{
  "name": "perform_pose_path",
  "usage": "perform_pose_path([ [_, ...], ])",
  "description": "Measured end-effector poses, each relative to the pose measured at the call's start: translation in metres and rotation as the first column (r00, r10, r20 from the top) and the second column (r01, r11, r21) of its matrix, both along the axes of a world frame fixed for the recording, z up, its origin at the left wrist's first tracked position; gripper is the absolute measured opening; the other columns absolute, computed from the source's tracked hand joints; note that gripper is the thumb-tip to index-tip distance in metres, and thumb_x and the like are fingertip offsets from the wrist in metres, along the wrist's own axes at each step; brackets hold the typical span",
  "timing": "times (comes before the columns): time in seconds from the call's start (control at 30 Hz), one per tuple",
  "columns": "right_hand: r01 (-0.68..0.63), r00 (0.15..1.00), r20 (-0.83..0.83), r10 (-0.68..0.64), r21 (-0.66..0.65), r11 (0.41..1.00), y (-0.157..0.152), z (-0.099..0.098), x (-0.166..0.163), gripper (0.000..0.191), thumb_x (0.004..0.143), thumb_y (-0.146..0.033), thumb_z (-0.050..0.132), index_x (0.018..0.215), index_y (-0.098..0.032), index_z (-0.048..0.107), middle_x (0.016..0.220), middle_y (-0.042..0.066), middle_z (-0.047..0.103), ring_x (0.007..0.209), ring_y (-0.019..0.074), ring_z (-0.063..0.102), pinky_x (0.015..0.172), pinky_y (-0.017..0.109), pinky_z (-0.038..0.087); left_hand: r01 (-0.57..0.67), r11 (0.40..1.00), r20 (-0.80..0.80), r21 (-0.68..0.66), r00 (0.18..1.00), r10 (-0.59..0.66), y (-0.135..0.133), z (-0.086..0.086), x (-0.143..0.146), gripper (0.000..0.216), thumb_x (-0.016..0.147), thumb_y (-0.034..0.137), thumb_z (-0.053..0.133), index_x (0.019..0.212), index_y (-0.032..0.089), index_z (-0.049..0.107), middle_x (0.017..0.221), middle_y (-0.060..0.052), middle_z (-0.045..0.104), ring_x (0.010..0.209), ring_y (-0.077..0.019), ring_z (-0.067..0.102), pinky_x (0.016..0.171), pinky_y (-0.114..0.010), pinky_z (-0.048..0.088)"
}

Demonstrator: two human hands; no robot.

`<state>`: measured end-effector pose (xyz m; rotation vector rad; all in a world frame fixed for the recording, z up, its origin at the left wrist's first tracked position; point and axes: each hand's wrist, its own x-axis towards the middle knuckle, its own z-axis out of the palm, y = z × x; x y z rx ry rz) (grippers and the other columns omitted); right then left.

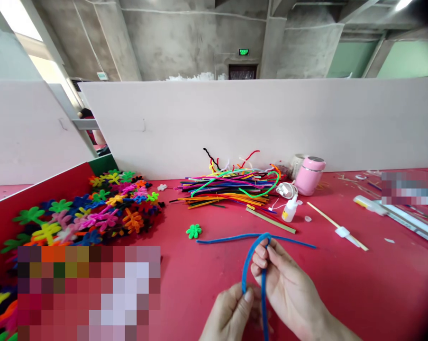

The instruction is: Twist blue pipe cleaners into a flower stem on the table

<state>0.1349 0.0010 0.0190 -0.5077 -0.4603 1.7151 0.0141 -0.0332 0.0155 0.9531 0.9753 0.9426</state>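
A blue pipe cleaner point(247, 263) is bent into a tall arch between my two hands. My left hand point(230, 312) pinches one leg of it low down, thumb on top. Higher up and to the right, my right hand point(286, 279) grips it close to the bend, and the other leg hangs down past the bottom edge of the view. A second blue pipe cleaner point(221, 239) lies on the table just behind my hands, partly hidden by the arch. To the left rests a green pipe-cleaner flower point(194, 231).
Many colourful pipe-cleaner flowers point(107, 218) are heaped at left inside a red border point(57, 182). A pile of loose pipe cleaners point(231, 187) lies at the back before a white partition point(235, 123). Right of it stand a small glue bottle point(289, 210) and a pink flask point(309, 176).
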Motion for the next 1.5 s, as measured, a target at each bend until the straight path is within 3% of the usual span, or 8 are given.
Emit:
perform_pose_path([
  [0.13, 0.038, 0.998, 0.048, -0.041, 0.064, 0.997, 0.002, -0.001, 0.003, 0.004, 0.074, -0.023, 0.058, 0.077, -0.022, 0.061, 0.072, -0.001, 0.05, 0.068, 0.0104, 0.049, 0.066, 0.023, 0.044, 0.164, 0.968, 0.188, -0.188, 0.974, -0.129, 0.002, -0.016, 0.003, 0.038, 0.067, 0.052, 0.053, 0.063, 0.014, 0.058, 0.045, 0.0, 0.05, 0.041, -0.0093, 0.043, 0.043, -0.021, 0.03],
  [0.27, 0.026, 0.962, 0.265, -0.06, 0.131, 0.991, -0.001, -0.002, 0.006, 0.014, 0.077, -0.028, 0.054, 0.09, -0.025, 0.06, 0.082, 0.001, 0.054, 0.076, 0.0131, 0.051, 0.072, 0.027, 0.043, 0.175, 0.966, 0.262, -0.189, 0.957, -0.122, 0.009, -0.027, -0.001, 0.035, 0.064, 0.048, 0.06, 0.064, 0.013, 0.057, 0.041, 0.007, 0.035, 0.036, -0.0037, 0.026, 0.039, -0.019, 0.015],
  [0.4, -0.227, 0.718, 0.696, -0.01, 0.248, 0.942, -0.006, 0.0, 0.006, 0.021, 0.081, -0.029, 0.05, 0.1, -0.023, 0.056, 0.08, 0.001, 0.054, 0.079, 0.015, 0.052, 0.077, 0.03, 0.041, 0.102, 0.978, 0.386, -0.181, 0.922, -0.024, 0.017, -0.022, -0.008, 0.031, 0.063, 0.044, 0.062, 0.062, 0.015, 0.052, 0.039, 0.009, 0.031, 0.035, -0.0027, 0.019, 0.04, -0.02, 0.013],
  [0.53, -0.333, 0.519, 0.84, -0.157, 0.368, 0.868, -0.005, -0.001, 0.006, 0.021, 0.081, -0.028, 0.048, 0.069, -0.016, 0.06, 0.071, 0.002, 0.053, 0.069, 0.0134, 0.052, 0.067, 0.025, 0.042, 0.103, 0.975, 0.389, -0.197, 0.921, -0.019, 0.015, -0.018, -0.009, 0.026, 0.067, 0.039, 0.061, 0.068, 0.014, 0.053, 0.041, 0.008, 0.036, 0.037, -0.0036, 0.024, 0.042, -0.021, 0.015],
  [0.73, -0.26, 0.549, 0.825, -0.135, 0.322, 0.91, 0.001, -0.008, 0.008, 0.019, 0.083, -0.028, 0.046, 0.076, -0.016, 0.057, 0.061, -0.002, 0.051, 0.052, 0.0087, 0.05, 0.06, 0.022, 0.042, 0.168, 0.958, 0.384, -0.234, 0.921, -0.067, 0.011, -0.013, -0.008, 0.024, 0.075, 0.037, 0.053, 0.07, 0.013, 0.054, 0.043, 0.007, 0.036, 0.038, -0.0035, 0.023, 0.042, -0.021, 0.014],
  [1.03, -0.495, 0.56, 0.801, 0.21, 0.12, 0.861, -0.001, -0.007, 0.007, 0.028, 0.079, -0.037, 0.049, 0.072, -0.012, 0.058, 0.046, -0.007, 0.042, 0.034, 0.0034, 0.038, 0.035, 0.015, 0.028, 0.367, 0.887, 0.379, -0.28, 0.891, -0.249, 0.007, -0.011, -0.009, 0.024, 0.08, 0.031, 0.044, 0.068, 0.012, 0.053, 0.043, 0.005, 0.04, 0.035, -0.0042, 0.03, 0.038, -0.019, 0.02],
  [1.23, -0.328, 0.663, 0.733, 0.155, 0.098, 0.939, 0.006, -0.01, 0.011, 0.024, 0.077, -0.035, 0.053, 0.07, -0.013, 0.057, 0.055, -0.005, 0.045, 0.05, 0.0052, 0.041, 0.048, 0.017, 0.035, 0.254, 0.929, 0.358, -0.271, 0.922, -0.148, 0.012, -0.008, -0.008, 0.028, 0.084, 0.032, 0.036, 0.071, 0.013, 0.052, 0.055, -0.002, 0.056, 0.043, -0.0121, 0.053, 0.047, -0.026, 0.041],
  [1.5, -0.268, 0.593, 0.805, 0.038, 0.152, 0.951, 0.007, -0.007, 0.014, 0.02, 0.076, -0.033, 0.055, 0.074, -0.014, 0.062, 0.06, -0.003, 0.053, 0.057, 0.0078, 0.046, 0.055, 0.019, 0.037, 0.229, 0.944, 0.326, -0.236, 0.934, -0.145, 0.01, -0.008, -0.01, 0.023, 0.082, 0.024, 0.041, 0.076, 0.008, 0.057, 0.053, -0.002, 0.056, 0.043, -0.0128, 0.055, 0.048, -0.027, 0.043],
])
